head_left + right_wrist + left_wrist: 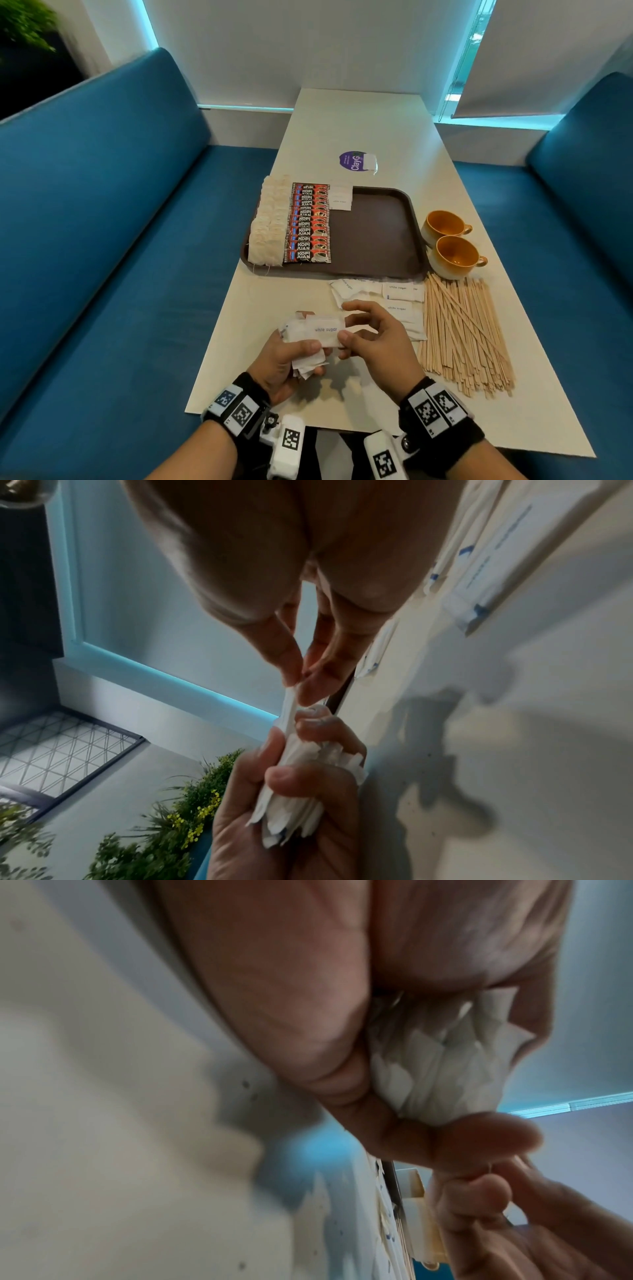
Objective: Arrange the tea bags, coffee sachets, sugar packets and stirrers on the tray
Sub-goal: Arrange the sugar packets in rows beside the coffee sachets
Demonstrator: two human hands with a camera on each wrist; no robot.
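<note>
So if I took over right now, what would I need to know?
Left hand grips a bunch of sugar packets above the table's near end.
Right hand pinches the top packet of that bunch.
On the tray: tea bags along its left edge, a column of coffee sachets next to them, a couple of sugar packets at the far end.
On the table: more loose sugar packets and the stirrers, near two cups.
Done: tea, coffee.
Left: the remaining sugar, all the stirrers.
</note>
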